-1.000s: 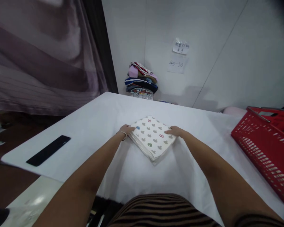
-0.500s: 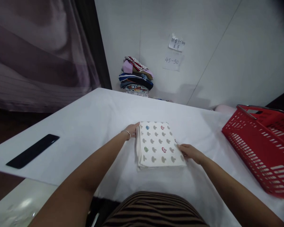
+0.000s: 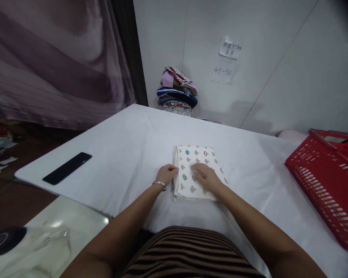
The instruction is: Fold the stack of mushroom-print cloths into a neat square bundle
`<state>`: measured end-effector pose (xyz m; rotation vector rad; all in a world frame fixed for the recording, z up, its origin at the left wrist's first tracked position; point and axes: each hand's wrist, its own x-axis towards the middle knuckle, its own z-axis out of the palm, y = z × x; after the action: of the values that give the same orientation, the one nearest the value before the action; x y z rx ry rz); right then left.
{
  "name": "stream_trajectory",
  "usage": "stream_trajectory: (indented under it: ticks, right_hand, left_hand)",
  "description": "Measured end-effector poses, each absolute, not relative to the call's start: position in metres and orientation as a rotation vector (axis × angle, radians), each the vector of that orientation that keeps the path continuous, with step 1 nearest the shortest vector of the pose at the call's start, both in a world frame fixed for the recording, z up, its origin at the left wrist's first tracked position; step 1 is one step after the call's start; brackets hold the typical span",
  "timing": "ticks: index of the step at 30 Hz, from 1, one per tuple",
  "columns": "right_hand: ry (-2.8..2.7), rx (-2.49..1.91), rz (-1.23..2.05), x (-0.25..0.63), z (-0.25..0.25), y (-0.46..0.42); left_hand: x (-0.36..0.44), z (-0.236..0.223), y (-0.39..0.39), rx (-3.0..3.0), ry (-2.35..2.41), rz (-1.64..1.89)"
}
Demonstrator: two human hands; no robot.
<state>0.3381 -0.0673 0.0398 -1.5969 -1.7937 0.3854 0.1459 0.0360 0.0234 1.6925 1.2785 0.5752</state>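
Observation:
A folded white cloth (image 3: 200, 158) printed with grey, red, blue and green mushrooms lies on the white table (image 3: 127, 146) in front of me. My left hand (image 3: 168, 173) is curled at the cloth's left edge, fingers pinching it. My right hand (image 3: 205, 175) lies flat on top of the cloth, fingers stretched toward the left, pressing it down.
A red plastic basket (image 3: 327, 181) stands at the right of the table. A black phone (image 3: 67, 168) lies near the table's left edge. A pile of folded clothes (image 3: 178, 92) sits at the far corner by the wall. A purple curtain hangs at the left.
My right hand has moved from the cloth's right corner onto its top. My left hand has slid down the left edge toward me. The cloth has come slightly nearer.

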Motion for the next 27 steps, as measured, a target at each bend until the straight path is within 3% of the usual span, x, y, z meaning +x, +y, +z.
stream_trajectory:
  ticks: [10, 27]
  right_hand:
    - [-1.664, -1.791, 0.444, 0.302, 0.036, -0.029]
    - [-1.278, -1.677, 0.757, 0.303, 0.012, -0.021]
  left_hand:
    - [0.163, 0.031, 0.052, 1.864, 1.457, 0.451]
    - [0.188, 0.036, 0.086, 1.827, 1.487, 0.310]
